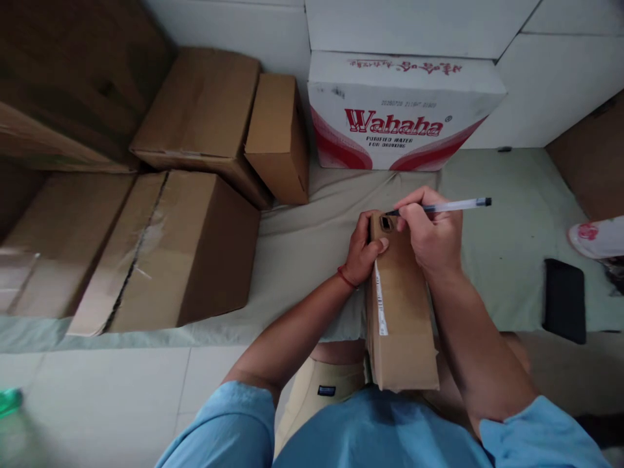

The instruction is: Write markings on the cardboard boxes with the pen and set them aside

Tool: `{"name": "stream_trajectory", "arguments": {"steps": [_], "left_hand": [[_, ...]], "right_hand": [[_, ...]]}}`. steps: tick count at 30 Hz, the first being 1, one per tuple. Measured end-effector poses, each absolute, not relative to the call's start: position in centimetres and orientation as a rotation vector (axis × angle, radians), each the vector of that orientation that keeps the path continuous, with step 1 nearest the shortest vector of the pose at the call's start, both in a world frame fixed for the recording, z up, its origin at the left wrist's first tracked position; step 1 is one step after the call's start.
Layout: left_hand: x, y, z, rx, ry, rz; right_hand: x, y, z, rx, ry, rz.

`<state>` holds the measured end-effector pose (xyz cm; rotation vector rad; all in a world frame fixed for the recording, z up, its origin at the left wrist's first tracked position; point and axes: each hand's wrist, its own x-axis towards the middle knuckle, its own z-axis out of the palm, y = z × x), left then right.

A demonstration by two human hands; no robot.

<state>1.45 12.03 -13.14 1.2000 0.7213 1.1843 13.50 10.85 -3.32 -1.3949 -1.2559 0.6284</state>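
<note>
A narrow brown cardboard box rests lengthwise on my lap, with a white label strip along its left edge and a small dark mark near its far end. My left hand grips the box's far left corner, thumb lying on its top. My right hand is closed round a clear pen with a black cap, whose tip touches the box by the dark mark. A red band circles my left wrist.
Several brown cartons are stacked at the left on a pale green sheet. A white and red "Wahaha" water carton stands ahead. A black flat object lies at right, and a green thing sits at bottom left.
</note>
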Motion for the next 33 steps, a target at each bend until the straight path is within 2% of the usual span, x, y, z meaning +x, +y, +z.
{"name": "stream_trajectory", "arguments": {"steps": [4,11,20,33], "left_hand": [[1.58,12.13,-13.22,1.206,0.731,1.182],[1.49,12.03,-12.87,1.242,0.756,1.178],[1.46,12.19,-12.93,1.289,0.773,1.186],[1.41,12.16,-12.77,1.334,0.800,1.161]], "right_hand": [[13.70,10.73,-3.53,-1.435,-1.325,0.518],[13.63,10.74,-3.01,-1.446,-1.368,0.610],[13.60,10.77,-2.90,-1.518,-1.473,0.496],[13.67,10.76,-3.06,-1.457,-1.445,0.512]]}}
